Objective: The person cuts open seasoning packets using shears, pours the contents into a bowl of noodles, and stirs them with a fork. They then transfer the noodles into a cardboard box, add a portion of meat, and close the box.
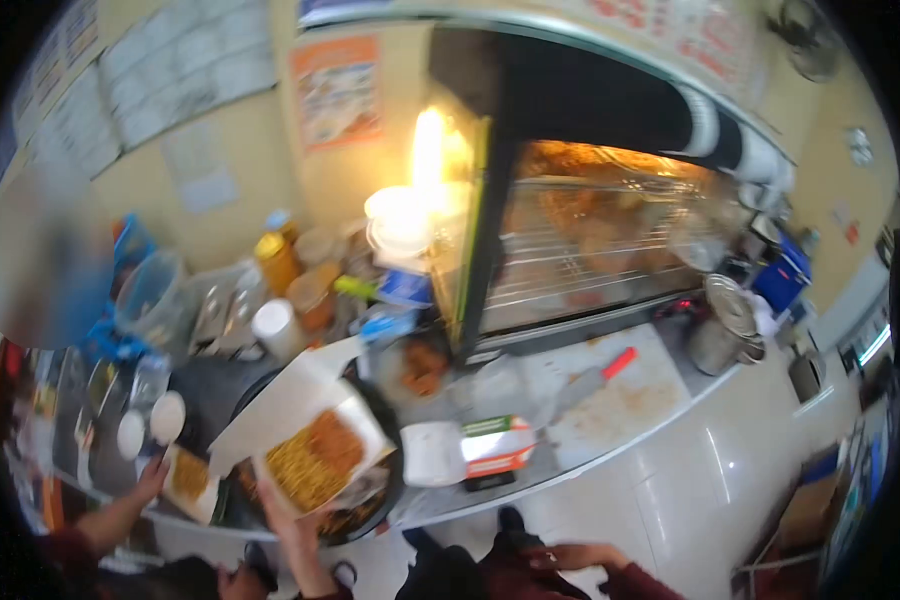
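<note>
My left hand [295,530] is closed on the near side of an open white takeaway box [375,432], tilted and with its lid raised. Yellow noodles [305,472] fill one part of it, beside an orange-brown breaded-looking piece [338,443]. Beneath the box is a large round black pan [395,470], its contents mostly hidden. Low in front of my body, my right hand [575,556] holds nothing, its fingers loosely extended. A white and orange carton [498,447] lies on the counter, nearer the box than my right hand.
At left, another person's hand [150,482] holds a smaller food box [190,485]. A red-handled knife [595,378] lies on a white cutting board [625,410]. Behind stand a lit glass display cabinet [590,240] and yellow bottle [275,260]; a metal pot [720,335] is at right.
</note>
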Action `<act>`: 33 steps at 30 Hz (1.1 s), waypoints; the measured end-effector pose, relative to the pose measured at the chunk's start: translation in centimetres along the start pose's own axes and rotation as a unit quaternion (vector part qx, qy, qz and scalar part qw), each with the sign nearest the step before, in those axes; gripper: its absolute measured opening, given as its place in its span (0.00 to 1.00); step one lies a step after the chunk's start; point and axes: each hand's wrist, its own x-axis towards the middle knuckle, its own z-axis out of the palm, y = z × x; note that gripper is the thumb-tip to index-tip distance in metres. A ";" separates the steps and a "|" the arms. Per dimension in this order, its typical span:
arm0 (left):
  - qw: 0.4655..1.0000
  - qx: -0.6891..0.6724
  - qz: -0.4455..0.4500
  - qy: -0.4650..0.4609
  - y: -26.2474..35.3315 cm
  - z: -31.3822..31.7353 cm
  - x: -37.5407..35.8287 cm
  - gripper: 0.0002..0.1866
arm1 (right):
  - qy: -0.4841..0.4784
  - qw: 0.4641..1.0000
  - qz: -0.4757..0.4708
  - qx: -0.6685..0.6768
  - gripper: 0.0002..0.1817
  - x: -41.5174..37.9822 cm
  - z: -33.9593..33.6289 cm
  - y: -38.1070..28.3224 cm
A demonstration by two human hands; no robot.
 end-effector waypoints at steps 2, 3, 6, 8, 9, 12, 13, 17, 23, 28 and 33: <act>0.999 0.018 -0.003 0.045 -1.0 0.3 -0.5 0.38 | 0.168 0.947 -0.263 -0.075 0.25 -7.0 -7.4 -13.9; 0.998 0.023 0.000 0.062 -1.6 1.0 -1.1 0.38 | 0.346 0.854 -0.389 0.019 0.23 -9.2 -10.2 -18.8; 0.996 0.024 0.025 0.082 -3.4 4.1 -3.0 0.38 | 0.661 0.530 -0.526 0.067 0.21 -16.0 -23.2 -27.3; 0.996 0.025 0.048 0.071 -3.6 5.9 -4.9 0.37 | 0.724 0.410 -0.555 0.005 0.24 -20.5 -32.0 -32.2; 0.997 0.026 0.052 0.059 -3.8 6.5 -5.9 0.37 | 0.731 0.431 -0.529 0.003 0.26 -21.2 -36.5 -34.0; 0.997 0.024 0.076 -0.016 -4.7 7.1 -8.2 0.35 | 0.734 0.574 -0.362 -0.018 0.24 -22.5 -41.2 -37.3; 0.995 0.024 0.087 -0.034 -4.8 6.9 -8.9 0.35 | 0.733 0.555 -0.389 -0.062 0.22 -21.6 -42.8 -36.7; 0.991 -0.041 0.128 0.000 -4.9 8.1 -11.2 0.31 | 0.577 0.612 -0.535 0.077 0.11 -17.5 -37.6 -33.5; 0.990 -0.027 0.120 0.062 -3.4 4.1 -12.7 0.34 | 0.334 0.692 -0.623 0.146 0.09 -8.0 -17.7 -31.4; 0.995 -0.016 0.045 0.088 3.3 1.9 -15.0 0.38 | 0.291 0.798 -0.508 0.143 0.09 7.5 -9.7 -31.6; 0.992 0.046 0.116 0.025 8.6 -2.7 -16.3 0.36 | 0.324 0.810 -0.489 0.014 0.08 14.2 -2.0 -33.2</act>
